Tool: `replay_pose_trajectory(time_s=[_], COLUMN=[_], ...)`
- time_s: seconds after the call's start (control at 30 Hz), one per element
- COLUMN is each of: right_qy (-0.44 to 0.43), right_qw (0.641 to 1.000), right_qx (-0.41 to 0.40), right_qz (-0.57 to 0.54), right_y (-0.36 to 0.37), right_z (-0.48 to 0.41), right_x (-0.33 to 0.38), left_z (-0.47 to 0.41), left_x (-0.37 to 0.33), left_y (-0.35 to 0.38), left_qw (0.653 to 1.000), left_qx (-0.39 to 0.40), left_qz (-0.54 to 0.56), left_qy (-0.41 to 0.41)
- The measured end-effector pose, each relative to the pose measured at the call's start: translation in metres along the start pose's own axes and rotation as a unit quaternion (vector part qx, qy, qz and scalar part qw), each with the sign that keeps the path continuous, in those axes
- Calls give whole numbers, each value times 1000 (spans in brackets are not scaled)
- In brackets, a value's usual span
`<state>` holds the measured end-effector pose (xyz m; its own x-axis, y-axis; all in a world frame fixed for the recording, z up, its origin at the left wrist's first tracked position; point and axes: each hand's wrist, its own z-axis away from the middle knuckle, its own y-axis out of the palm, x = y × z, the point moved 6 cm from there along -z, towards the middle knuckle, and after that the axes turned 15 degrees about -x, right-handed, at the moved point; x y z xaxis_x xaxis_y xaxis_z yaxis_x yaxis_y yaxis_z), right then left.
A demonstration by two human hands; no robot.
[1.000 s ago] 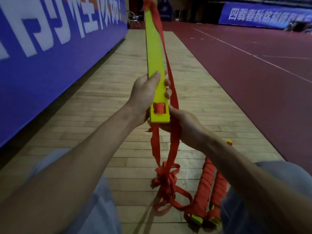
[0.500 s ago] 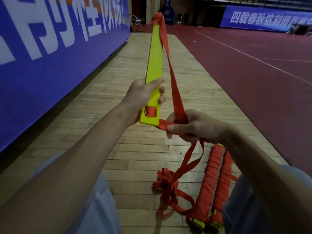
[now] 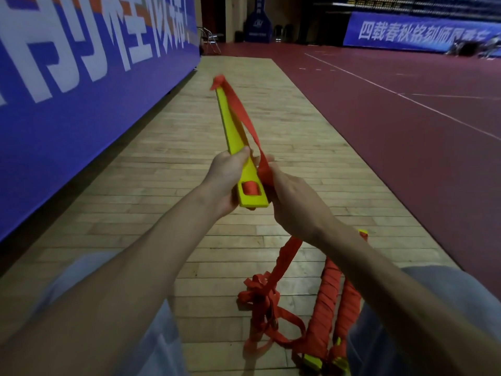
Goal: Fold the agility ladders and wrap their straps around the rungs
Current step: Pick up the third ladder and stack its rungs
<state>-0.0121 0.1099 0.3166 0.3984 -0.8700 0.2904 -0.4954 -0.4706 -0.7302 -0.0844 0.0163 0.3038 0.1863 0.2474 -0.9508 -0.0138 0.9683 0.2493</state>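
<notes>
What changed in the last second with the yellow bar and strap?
The right hand carried the red strap from under the near end of the yellow rung up to its right side; the rung tipped lower. The left hand kept its grip; the wrapped bundles stayed put.

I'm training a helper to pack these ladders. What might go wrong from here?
The red strap bows away from the yellow rungs, so the first turn may wind loose. The tangled heap on the floor leads up to the right hand and might snag. The left hand grips only the near end, so the rungs may twist.
</notes>
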Motion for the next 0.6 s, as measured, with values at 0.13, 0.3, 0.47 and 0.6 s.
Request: replay_pose_trajectory(time_s=[0.13, 0.3, 0.47, 0.6], right_qy=[-36, -66, -40, 14], right_qw=[999, 995, 994, 995], right_qx=[-35, 0, -66, -96], right_qz=[13, 69, 74, 16], right_y=[-11, -7, -21, -39], right_z=[0, 4, -3, -10], right_x=[5, 7, -4, -29], left_z=[2, 12, 31, 28], left_x=[7, 28, 28, 19], left_y=[1, 3, 9, 6], left_qw=[998, 990, 980, 923], left_qx=[-11, 6, 132, 127], left_qz=[8, -20, -69, -362], left_qy=[-68, -140, -133, 11])
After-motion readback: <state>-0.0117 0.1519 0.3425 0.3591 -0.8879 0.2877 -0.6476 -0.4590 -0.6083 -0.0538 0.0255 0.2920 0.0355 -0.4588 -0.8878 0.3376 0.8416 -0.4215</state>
